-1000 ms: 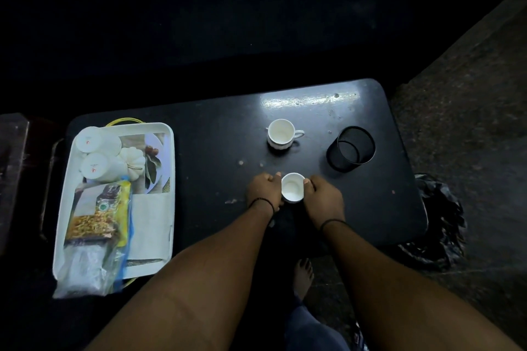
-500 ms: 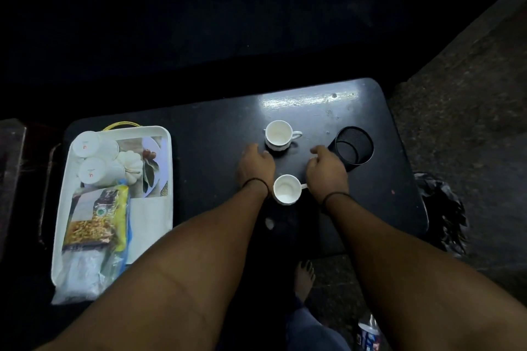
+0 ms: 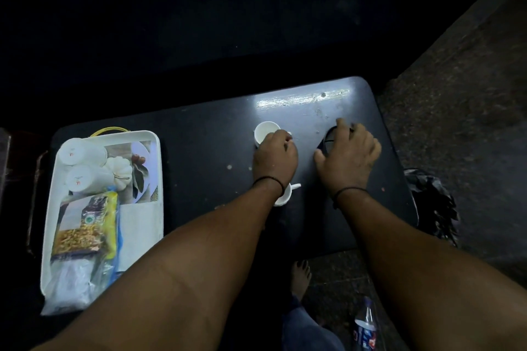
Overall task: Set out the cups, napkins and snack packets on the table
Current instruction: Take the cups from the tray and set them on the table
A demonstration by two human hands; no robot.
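On the dark table (image 3: 199, 157) my hands had left the near cup (image 3: 285, 196): my left hand (image 3: 275, 158) curled on the far cup (image 3: 263, 132), my right hand (image 3: 349, 157) gripped the black ring (image 3: 328, 141), while snack packets (image 3: 85, 231) and napkins (image 3: 139, 234) waited in the white tray (image 3: 158, 174).

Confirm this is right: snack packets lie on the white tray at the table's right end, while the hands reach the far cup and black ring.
Wrong side. In the head view the white tray with the snack packets sits at the table's left end. The rest stands.
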